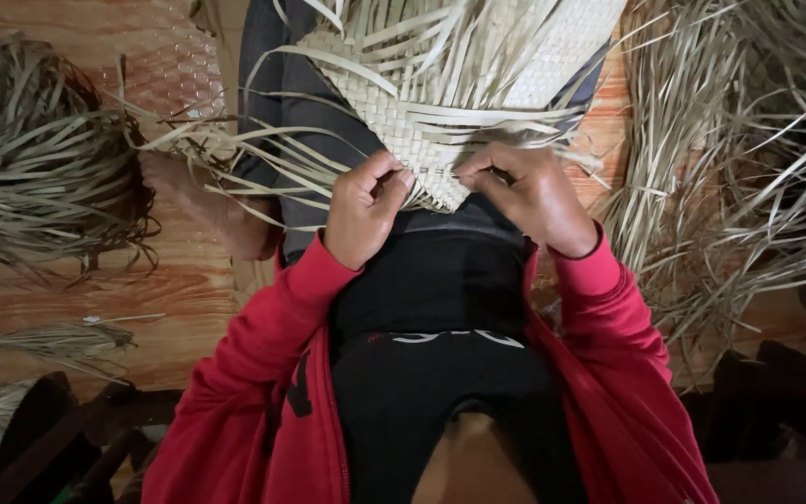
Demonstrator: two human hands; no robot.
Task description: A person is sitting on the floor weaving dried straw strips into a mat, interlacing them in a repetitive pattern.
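- Head view: I see the woven palm-leaf mat (478, 84) lying across the person's lap, its pointed corner toward the body and loose strips fanning out from the woven edge.
- My left hand (363, 213) sits at that corner — fingers curled together, pinching a leaf strip against the weave.
- My right hand (532, 194) is just beside it on the other side of the corner, fingers bent and closed on another strip at the mat's edge.
- Red jacket sleeves (263, 373) frame both wrists.
- Heaps of dried palm leaves (39, 168) lie on the wooden floor (76, 271) at left and right, well apart from the hands.
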